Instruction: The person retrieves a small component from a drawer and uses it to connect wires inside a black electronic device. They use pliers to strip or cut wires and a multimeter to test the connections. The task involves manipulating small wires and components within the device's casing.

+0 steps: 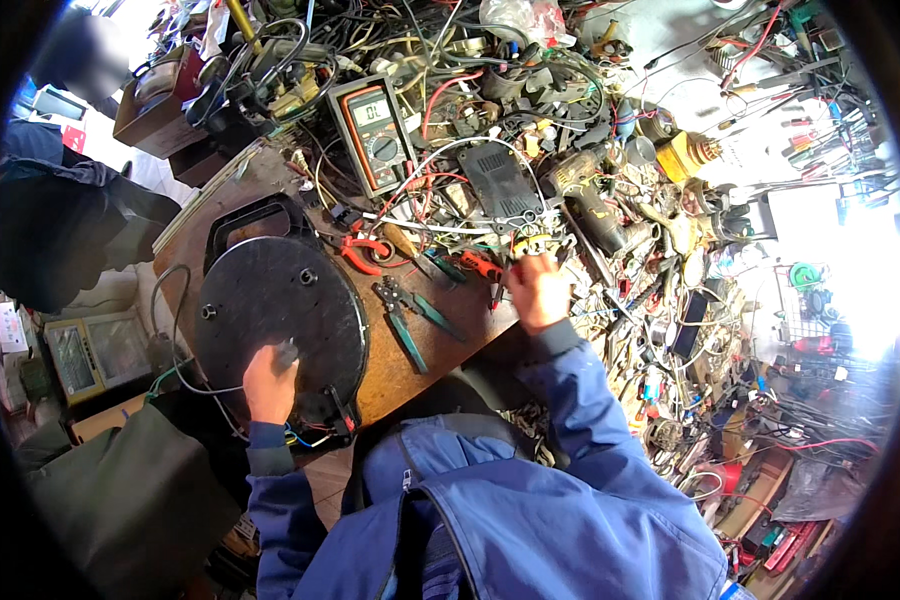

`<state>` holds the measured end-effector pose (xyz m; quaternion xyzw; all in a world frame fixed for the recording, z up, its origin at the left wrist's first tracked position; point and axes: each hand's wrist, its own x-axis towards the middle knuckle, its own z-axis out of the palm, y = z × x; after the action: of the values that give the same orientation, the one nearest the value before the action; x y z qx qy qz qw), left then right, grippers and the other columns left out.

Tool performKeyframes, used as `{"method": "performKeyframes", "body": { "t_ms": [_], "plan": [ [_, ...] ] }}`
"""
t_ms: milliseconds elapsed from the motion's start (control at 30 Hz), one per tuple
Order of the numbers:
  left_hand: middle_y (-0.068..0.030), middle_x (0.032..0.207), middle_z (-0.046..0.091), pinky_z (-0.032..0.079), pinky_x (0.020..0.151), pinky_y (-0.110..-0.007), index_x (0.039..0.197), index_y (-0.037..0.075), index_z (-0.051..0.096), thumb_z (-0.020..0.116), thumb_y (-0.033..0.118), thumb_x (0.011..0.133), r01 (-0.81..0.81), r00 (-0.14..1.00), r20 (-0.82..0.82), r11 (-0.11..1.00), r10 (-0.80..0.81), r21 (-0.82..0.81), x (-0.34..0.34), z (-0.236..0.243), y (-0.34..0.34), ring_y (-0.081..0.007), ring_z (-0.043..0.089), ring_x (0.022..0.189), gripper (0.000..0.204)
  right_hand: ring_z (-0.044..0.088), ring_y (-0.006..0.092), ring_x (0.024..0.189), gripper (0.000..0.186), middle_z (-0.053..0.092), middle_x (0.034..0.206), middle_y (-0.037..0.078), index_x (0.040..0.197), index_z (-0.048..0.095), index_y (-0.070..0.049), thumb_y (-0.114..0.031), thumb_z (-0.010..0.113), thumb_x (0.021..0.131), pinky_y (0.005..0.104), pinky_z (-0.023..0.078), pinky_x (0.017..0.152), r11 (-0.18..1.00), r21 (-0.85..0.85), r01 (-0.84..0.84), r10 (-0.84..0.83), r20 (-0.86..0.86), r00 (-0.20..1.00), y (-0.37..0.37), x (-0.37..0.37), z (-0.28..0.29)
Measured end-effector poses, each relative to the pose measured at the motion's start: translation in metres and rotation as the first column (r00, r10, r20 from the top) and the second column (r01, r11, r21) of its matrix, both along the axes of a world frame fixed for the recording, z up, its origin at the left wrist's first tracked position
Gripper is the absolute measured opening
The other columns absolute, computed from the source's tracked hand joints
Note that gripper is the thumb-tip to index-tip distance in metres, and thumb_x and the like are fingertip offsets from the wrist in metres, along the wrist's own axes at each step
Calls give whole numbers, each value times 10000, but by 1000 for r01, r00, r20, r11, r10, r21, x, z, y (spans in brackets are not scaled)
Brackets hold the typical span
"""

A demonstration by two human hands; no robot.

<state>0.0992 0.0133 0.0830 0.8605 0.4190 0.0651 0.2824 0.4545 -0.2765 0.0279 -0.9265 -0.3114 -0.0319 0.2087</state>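
Observation:
A round black appliance base point(260, 310) with a loop handle lies upside down on the wooden bench at the left, short posts on its face. My left hand point(269, 385) is over its near side, fingers closed on a short dark post point(286, 353). My right hand point(538, 295) is over the clutter at the bench's right edge, fingers curled together; what they hold, if anything, is hidden. Beside it lies a red-handled tool point(481, 265). Between my hands are teal-handled wire strippers point(406, 325), red-handled pliers point(363, 254) and a wooden-handled tool point(400, 241).
A multimeter point(376, 134) leans at the back of the bench point(390, 390). Tangled wires, a dark plastic cover point(500, 180) and a heat gun or drill point(595, 205) crowd the far side. Small parts heap at the right. A person in dark clothing point(70, 220) is at the left.

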Motion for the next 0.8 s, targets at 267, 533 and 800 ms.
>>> {"method": "performKeyframes", "body": {
  "t_ms": [267, 533, 800],
  "plan": [
    [-145, 831, 575, 479, 754, -395, 934, -9, 585, 754, 85, 854, -7, 1000, 0, 999, 7, -46, 8, 6, 0, -301, 583, 770, 210, 647, 396, 871, 254, 616, 946, 181, 1075, 684, -39, -150, 754, 858, 475, 541, 749, 982, 34, 183, -186, 82, 979, -46, 78, 7],
    [-193, 851, 607, 494, 744, -429, 925, -9, 602, 780, 127, 834, -7, 999, -37, 1000, 8, 5, 10, 14, -1, -387, 635, 822, 242, 631, 432, 1046, 700, 654, 1107, 250, 1213, 573, 0, -490, 825, 781, 530, 522, 893, 971, -234, 41, -37, 21, 999, 98, 95, 10],
    [-137, 870, 678, 507, 744, -492, 909, 70, 665, 810, 210, 788, -17, 998, -66, 997, 22, 74, 2, 5, 2, -383, 667, 879, 235, 597, 439, 1241, 1050, 626, 1300, 268, 1426, 464, -45, -669, 817, 660, 502, 474, 1060, 859, -504, 90, -205, -179, 962, 123, 114, 15]
  ]
}}
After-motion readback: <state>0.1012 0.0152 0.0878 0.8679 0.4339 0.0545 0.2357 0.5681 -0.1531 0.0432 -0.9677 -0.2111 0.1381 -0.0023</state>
